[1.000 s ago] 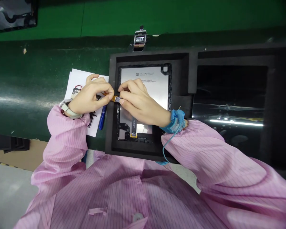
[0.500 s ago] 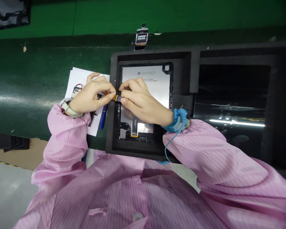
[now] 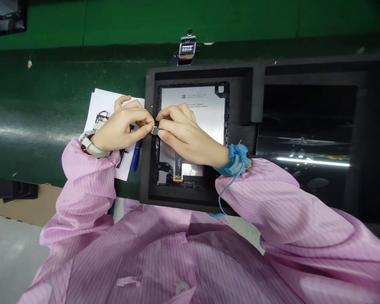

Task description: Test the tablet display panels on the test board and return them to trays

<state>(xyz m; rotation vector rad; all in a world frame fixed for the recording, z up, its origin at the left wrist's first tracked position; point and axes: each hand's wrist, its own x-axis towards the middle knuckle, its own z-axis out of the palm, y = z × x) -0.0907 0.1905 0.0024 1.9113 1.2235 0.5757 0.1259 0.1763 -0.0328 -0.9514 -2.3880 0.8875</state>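
My left hand pinches an orange flex cable between thumb and forefinger, other fingers curled above. My right hand is closed too, its thumb and fingers pinching the dark end piece beside the cable's silvery connector. Both sets of fingertips nearly meet over the left edge of a tablet screen assembly with a silver back and black frame. A black printed flex strip with an orange end runs down the panel, its upper part hidden by my right hand.
The screen assembly lies in a black foam tray; a glossy dark panel fills the right compartment. At left, white paper bears a small circuit board, with a blue pen alongside. A tally counter stands behind. A blue cord trails from my right wrist strap.
My right fingertips have shifted slightly left, closer to my left fingertips, and less of the connector shows between them. The whole view has drifted a little. Both hands keep their pinch.
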